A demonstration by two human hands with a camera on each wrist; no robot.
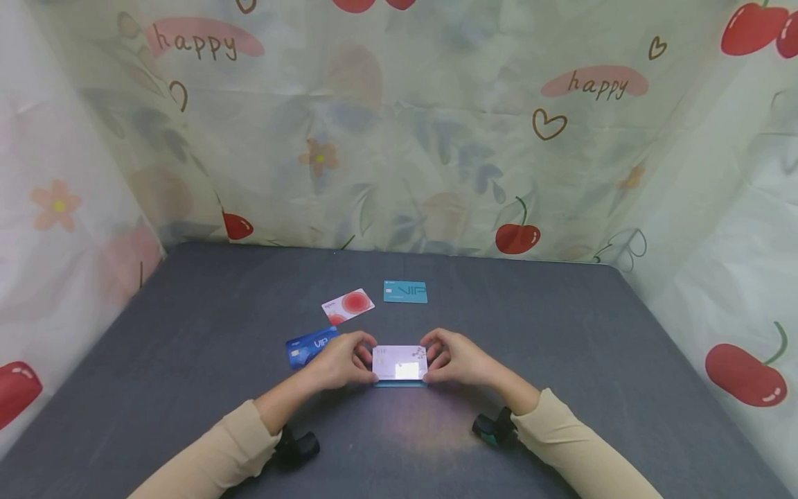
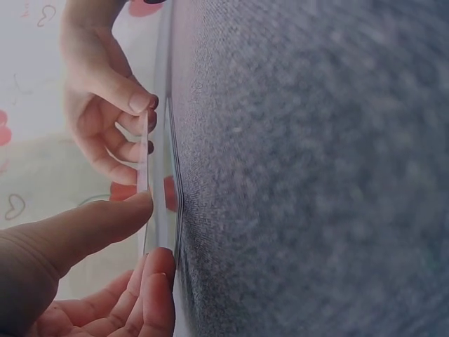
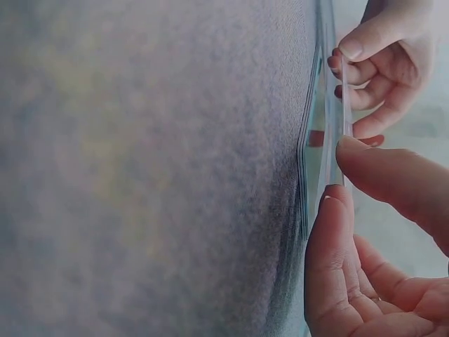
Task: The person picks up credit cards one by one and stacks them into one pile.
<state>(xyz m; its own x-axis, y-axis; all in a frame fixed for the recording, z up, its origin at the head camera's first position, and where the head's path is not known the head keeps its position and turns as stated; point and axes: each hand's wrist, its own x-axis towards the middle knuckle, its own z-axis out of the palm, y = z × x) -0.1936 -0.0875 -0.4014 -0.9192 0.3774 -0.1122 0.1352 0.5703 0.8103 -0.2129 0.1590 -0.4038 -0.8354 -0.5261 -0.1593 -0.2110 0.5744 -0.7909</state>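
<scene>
Together left hand, right hand pinch lilac card.

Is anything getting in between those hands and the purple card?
Nothing visible is in the way: the left hand and right hand grip the purple card at its opposite sides.

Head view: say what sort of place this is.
Probably a makeshift work booth: a dark table, printed cloth on three sides, and a pale card between the left hand and right hand.
</scene>
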